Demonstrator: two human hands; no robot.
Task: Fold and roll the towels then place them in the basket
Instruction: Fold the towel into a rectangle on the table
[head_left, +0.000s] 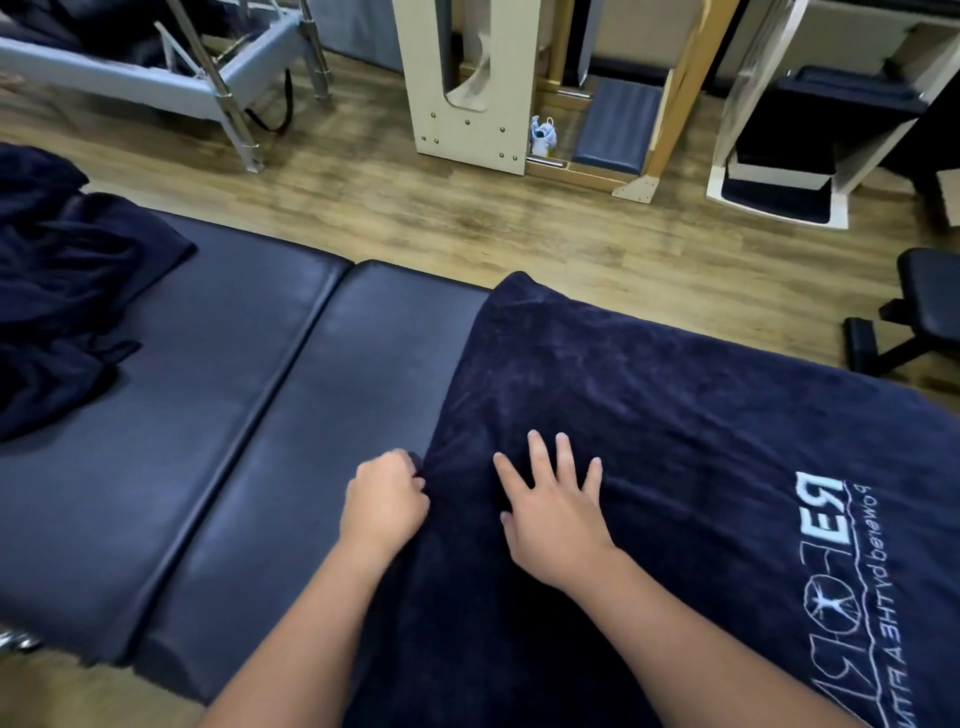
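Observation:
A dark navy towel (675, 415) with white lettering lies spread flat over the right half of a padded navy table (234, 415). My left hand (384, 501) is curled at the towel's left edge and grips the cloth there. My right hand (556, 512) lies flat on the towel with its fingers spread, pressing it down just right of the left hand. A heap of more navy towels (57, 291) sits crumpled at the table's far left. No basket is in view.
Beyond the table is wood floor (415, 218). White and wooden exercise frames (467, 83) stand at the back, a metal-legged bed frame (208, 67) at the back left, and a black bench (909, 312) at the right.

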